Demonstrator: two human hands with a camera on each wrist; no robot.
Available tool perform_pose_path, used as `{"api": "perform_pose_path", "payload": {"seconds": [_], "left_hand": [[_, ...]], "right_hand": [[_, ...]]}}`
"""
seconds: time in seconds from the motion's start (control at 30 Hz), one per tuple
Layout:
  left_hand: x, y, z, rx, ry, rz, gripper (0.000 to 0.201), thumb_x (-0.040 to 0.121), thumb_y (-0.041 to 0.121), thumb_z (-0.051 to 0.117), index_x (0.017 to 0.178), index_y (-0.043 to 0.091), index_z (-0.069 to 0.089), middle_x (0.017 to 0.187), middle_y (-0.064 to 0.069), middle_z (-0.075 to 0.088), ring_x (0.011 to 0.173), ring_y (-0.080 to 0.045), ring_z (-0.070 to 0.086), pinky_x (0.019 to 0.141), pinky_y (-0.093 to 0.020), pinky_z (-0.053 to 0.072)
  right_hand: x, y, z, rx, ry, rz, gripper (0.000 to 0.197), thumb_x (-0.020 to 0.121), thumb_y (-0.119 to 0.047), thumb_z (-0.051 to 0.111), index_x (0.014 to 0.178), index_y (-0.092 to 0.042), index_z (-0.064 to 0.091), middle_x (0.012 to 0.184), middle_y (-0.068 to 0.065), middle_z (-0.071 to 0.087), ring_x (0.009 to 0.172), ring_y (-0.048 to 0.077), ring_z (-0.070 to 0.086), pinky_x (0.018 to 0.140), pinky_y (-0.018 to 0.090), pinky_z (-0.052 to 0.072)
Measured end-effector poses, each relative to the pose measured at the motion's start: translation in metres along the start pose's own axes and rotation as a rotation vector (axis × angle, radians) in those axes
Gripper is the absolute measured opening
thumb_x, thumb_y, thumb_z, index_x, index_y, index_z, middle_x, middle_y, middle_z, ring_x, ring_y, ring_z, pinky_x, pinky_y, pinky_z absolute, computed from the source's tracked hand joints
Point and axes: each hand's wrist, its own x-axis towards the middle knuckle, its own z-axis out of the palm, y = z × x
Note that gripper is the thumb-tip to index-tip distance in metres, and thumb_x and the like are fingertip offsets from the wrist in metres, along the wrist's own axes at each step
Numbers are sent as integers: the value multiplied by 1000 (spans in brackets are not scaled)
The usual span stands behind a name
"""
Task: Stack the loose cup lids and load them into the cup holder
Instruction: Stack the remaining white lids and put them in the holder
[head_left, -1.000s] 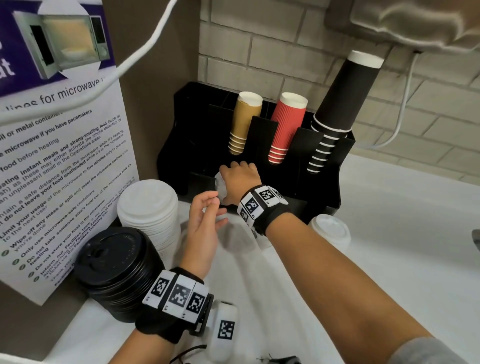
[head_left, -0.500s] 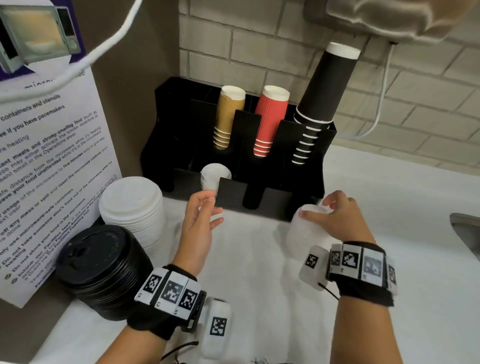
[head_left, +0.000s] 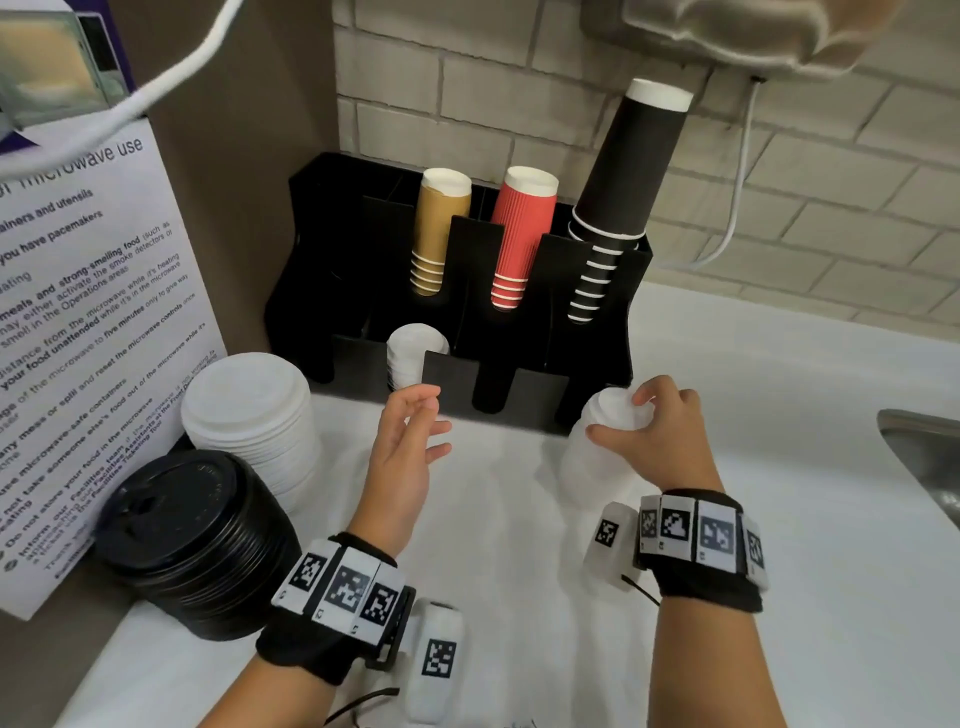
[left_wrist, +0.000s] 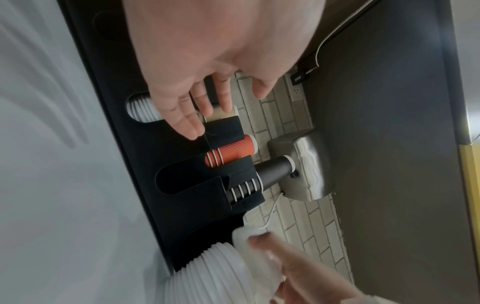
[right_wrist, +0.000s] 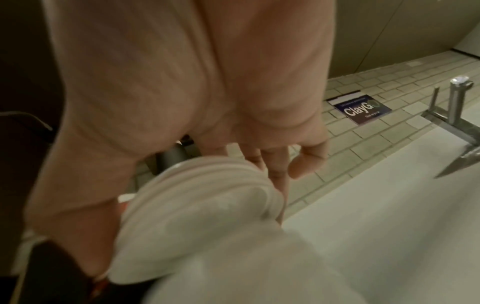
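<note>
Two hands hover over the white counter (head_left: 779, 519) in front of the black cup holder (head_left: 597, 358). The left hand (head_left: 402, 457) is raised with palm turned right, fingers loosely spread and empty, just near of a short stack of white lids (head_left: 415, 348) already seated in a front slot of the holder. The right hand (head_left: 660, 441), knuckles up, curls its fingers and thumb round a white lid stack (head_left: 602, 431) standing on the counter by the holder's near right corner. Far left stand a white lid pile (head_left: 244, 405) and a black lid pile (head_left: 192, 540).
</note>
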Motion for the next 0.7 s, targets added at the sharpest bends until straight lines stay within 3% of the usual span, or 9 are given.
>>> {"api": "perform_pose_path", "payload": {"seconds": [0.07,0.13,0.23,0.3,0.37,0.43,0.57,0.7], "left_hand": [[-1,1,0,40,-59,8,21,97,19,54,116,26,57,113,7,55,100,-10,60,82,-23,51],[-2,0,2,135,-177,36,43,88,23,67,126,36,51,123,12,54,105,-1,60,85,-23,50],[-5,1,7,125,-324,48,78,68,36,77,134,51,37,139,19,46,122,2,51,95,-23,48],[-5,3,10,58,-353,70,87,65,32,77,137,49,31,144,16,45,128,-3,49,103,-29,45],[-3,5,9,12,-353,110,86,67,27,76,138,46,31,136,22,54,126,-3,52,98,-27,48],[-1,7,4,27,-353,144,84,68,24,76,138,44,33,125,30,59,121,0,55,89,-18,49],[0,11,-7,62,-354,175,86,64,27,85,136,40,40,124,28,60,119,0,56,88,-18,49],[2,9,-6,54,-333,198,89,58,13,86,134,32,43,126,18,58,120,-7,56,88,-24,52]], "right_hand": [[-2,-11,-4,88,20,-83,50,65,-30,83,98,-22,45,108,1,41,89,14,49,75,24,44],[-6,-28,-2,232,-28,-168,49,66,-28,83,100,-21,48,107,2,48,91,7,51,66,16,38],[-19,-57,10,451,-238,-214,50,72,-27,82,112,-27,52,104,-3,56,96,13,58,70,15,45],[-29,-71,22,513,-390,-219,55,73,-29,79,121,-33,53,108,-2,58,101,17,61,82,23,50],[-35,-80,29,505,-485,-229,63,66,-36,77,126,-31,55,115,1,58,105,19,61,93,38,52],[-37,-85,31,505,-542,-248,63,62,-36,75,122,-31,58,114,0,59,103,19,63,93,45,52],[-32,-83,23,494,-606,-321,60,60,-39,81,116,-37,60,106,-5,64,101,19,65,93,45,53],[-28,-84,19,463,-666,-354,64,57,-42,85,114,-46,58,106,-3,65,98,16,66,89,37,55]]}}
